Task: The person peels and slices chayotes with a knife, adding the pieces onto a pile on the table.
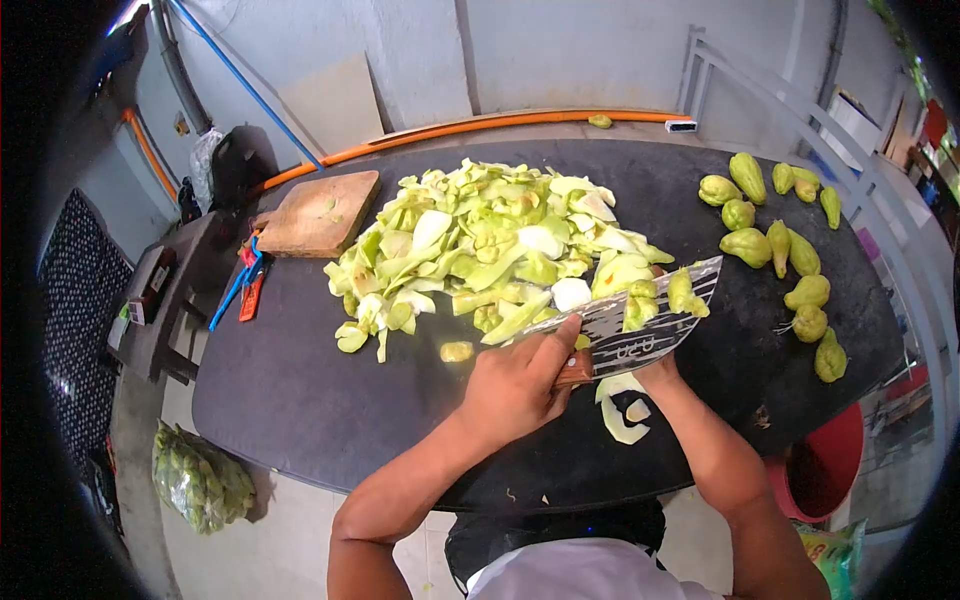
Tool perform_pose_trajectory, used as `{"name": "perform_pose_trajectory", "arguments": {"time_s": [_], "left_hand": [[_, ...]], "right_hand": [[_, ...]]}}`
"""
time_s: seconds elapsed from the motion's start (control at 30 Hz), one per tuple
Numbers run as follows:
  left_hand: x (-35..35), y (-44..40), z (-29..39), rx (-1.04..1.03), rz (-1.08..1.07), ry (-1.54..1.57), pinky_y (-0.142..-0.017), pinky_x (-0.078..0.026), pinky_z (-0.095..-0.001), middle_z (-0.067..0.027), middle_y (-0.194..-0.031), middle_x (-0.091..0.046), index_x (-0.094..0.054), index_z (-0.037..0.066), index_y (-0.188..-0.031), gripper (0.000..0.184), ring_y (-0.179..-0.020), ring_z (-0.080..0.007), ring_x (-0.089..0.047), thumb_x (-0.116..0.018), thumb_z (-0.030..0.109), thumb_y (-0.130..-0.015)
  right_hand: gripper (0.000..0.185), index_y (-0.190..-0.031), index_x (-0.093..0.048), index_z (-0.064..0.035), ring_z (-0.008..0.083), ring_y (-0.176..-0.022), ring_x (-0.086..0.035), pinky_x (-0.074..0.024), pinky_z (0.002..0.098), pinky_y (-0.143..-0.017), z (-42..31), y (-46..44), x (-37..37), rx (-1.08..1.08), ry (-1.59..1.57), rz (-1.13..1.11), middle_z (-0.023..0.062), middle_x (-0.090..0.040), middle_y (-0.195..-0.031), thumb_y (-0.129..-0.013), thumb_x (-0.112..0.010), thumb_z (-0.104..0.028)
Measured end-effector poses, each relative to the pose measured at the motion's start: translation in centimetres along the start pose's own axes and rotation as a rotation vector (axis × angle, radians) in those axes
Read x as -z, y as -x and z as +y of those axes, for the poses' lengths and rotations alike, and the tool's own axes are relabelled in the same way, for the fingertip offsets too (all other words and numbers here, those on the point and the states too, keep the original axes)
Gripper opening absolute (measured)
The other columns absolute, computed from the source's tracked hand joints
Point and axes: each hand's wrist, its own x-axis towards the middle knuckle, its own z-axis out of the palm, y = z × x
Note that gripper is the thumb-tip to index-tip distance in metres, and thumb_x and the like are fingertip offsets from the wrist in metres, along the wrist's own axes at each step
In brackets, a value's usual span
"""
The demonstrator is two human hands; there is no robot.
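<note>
Wrapping the fingers of our left hand (pixel 520 385) firmly round the handle of the cleaver (pixel 668 335), we do well to hold its broad blade steady so the chayote pieces (pixel 641 312) on it do not slide off beside the heap (pixel 480 240) on the dark table (pixel 310 400). Our right hand (pixel 657 373) is mostly behind the blade, so we cannot tell its grip; its fingertips belong well clear of the edge.
</note>
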Motion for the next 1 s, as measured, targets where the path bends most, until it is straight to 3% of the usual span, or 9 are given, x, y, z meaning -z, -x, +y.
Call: {"name": "perform_pose_trajectory", "arguments": {"time_s": [0.17,0.27,0.3,0.37,0.53,0.67,0.73,0.9,1.0], "left_hand": [[0.0,0.0,-0.5,-0.003,-0.013,0.02,-0.061,-0.056,-0.0412,-0.0156,-0.083,-0.069,-0.061,0.001,-0.126,0.043,-0.068,-0.0337,-0.069,-0.069,0.001,-0.084],[-1.9,0.4,-4.0,0.242,-0.101,-0.106,-0.063,-0.056,-0.0447,-0.018,-0.087,-0.07,-0.061,0.005,-0.121,0.034,-0.071,-0.0376,-0.069,-0.068,0.007,-0.088],[-2.1,0.2,-5.2,0.363,-0.131,-0.173,-0.064,-0.056,-0.046,-0.019,-0.088,-0.07,-0.061,0.007,-0.119,0.031,-0.072,-0.039,-0.069,-0.068,0.009,-0.089],[-1.2,0.1,-5.9,0.375,-0.076,-0.135,-0.066,-0.056,-0.0491,-0.022,-0.092,-0.07,-0.06,0.009,-0.114,0.025,-0.076,-0.042,-0.069,-0.067,0.014,-0.091],[-0.4,-0.3,-2.5,0.272,-0.053,-0.04,-0.067,-0.056,-0.0455,-0.0176,-0.085,-0.068,-0.06,0.005,-0.118,0.034,-0.077,-0.0389,-0.069,-0.067,0.006,-0.085],[-0.5,-0.3,-0.9,0.015,0.004,0.035,-0.061,-0.054,-0.0404,-0.0123,-0.08,-0.065,-0.059,0.001,-0.128,0.049,-0.069,-0.0321,-0.068,-0.069,0.001,-0.08],[-0.2,-0.4,-0.4,-0.024,0.025,0.053,-0.059,-0.054,-0.0394,-0.0114,-0.078,-0.064,-0.059,-0.001,-0.129,0.052,-0.068,-0.0307,-0.067,-0.07,0.0,-0.079],[-0.1,-0.1,-0.9,-0.064,0.026,0.014,-0.057,-0.053,-0.0381,-0.0103,-0.077,-0.064,-0.059,-0.003,-0.127,0.052,-0.066,-0.0283,-0.067,-0.071,-0.002,-0.077],[-0.1,0.1,-1.0,-0.078,0.025,-0.001,-0.057,-0.053,-0.0384,-0.0101,-0.077,-0.064,-0.059,-0.003,-0.127,0.051,-0.066,-0.0282,-0.067,-0.071,-0.001,-0.077]], "right_hand": [[0.065,-0.13,-0.052,0.0011,0.0238,-0.11,-0.061,-0.0494,0.0408,-0.094,-1.4,0.5,-0.6,0.008,0.007,0.101,0.0121,-0.059,-0.126,-0.091,-0.07,-0.047],[0.065,-0.124,-0.053,-0.0002,0.0206,-0.104,-0.06,-0.0493,0.0374,-0.09,-6.2,-1.1,0.6,-0.176,-0.439,0.005,0.0094,-0.059,-0.116,-0.086,-0.073,-0.049],[0.063,-0.121,-0.054,-0.0006,0.0195,-0.101,-0.059,-0.0492,0.0362,-0.088,-7.1,-1.2,0.6,-0.124,-0.454,0.019,0.0083,-0.059,-0.111,-0.085,-0.073,-0.049],[0.06,-0.114,-0.057,-0.0013,0.0172,-0.095,-0.059,-0.0491,0.0337,-0.085,-8.0,-1.7,0.6,-0.04,-0.46,0.042,0.0063,-0.06,-0.103,-0.082,-0.074,-0.048],[0.06,-0.117,-0.058,-0.0008,0.0164,-0.096,-0.06,-0.0497,0.0332,-0.085,-7.2,-2.3,1.2,-0.251,-0.355,-0.021,0.0077,-0.063,-0.106,-0.085,-0.073,-0.049],[0.075,-0.118,-0.059,0.0015,0.0181,-0.097,-0.065,-0.052,0.0347,-0.086,-4.4,-1.6,0.5,-0.12,-0.339,0.057,0.0096,-0.068,-0.106,-0.087,-0.068,-0.066],[0.074,-0.117,-0.059,0.004,0.0202,-0.094,-0.065,-0.0522,0.0373,-0.085,-4.2,-1.3,0.9,-0.074,-0.165,0.034,0.0122,-0.067,-0.105,-0.091,-0.062,-0.065],[0.063,-0.134,-0.049,0.0056,0.0253,-0.104,-0.061,-0.0484,0.0398,-0.093,-1.7,-0.2,0.6,0.113,0.125,0.031,0.0176,-0.063,-0.114,-0.096,-0.059,-0.044],[0.072,-0.151,-0.033,0.0035,0.0275,-0.116,-0.056,-0.0437,0.0407,-0.103,0.8,0.8,1.3,0.106,0.212,-0.082,0.0197,-0.056,-0.127,-0.096,-0.062,-0.033]]}}
